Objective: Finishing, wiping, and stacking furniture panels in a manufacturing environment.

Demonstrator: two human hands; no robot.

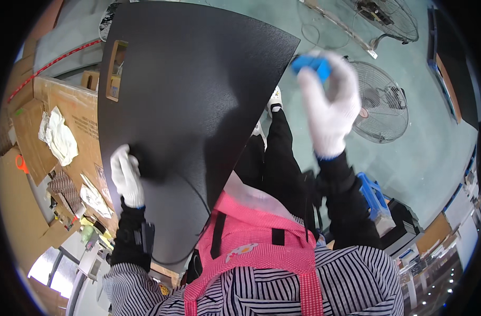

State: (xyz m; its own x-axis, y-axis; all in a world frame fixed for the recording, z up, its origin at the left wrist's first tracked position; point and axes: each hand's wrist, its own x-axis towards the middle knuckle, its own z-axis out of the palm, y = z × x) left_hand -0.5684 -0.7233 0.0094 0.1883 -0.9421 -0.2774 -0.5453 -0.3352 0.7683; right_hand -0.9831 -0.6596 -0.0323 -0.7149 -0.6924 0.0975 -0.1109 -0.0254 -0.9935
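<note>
A large black textured panel (188, 79) with a rectangular cut-out near its upper left stands tilted in front of me. My left hand (126, 176), in a white glove, presses flat against its lower left face. My right hand (330, 105), also in a white glove, is raised off the panel's right edge and grips a small blue tool (313, 64) between its fingers. The tool sits close to the panel's upper right corner. I wear a striped shirt, a pink apron and black trousers.
Cardboard boxes (66, 105) with white rags and scraps line the left side. Two floor fans (380, 108) stand on the green floor to the right. A blue stool (373, 192) sits by my right elbow. Cables run across the floor at the top.
</note>
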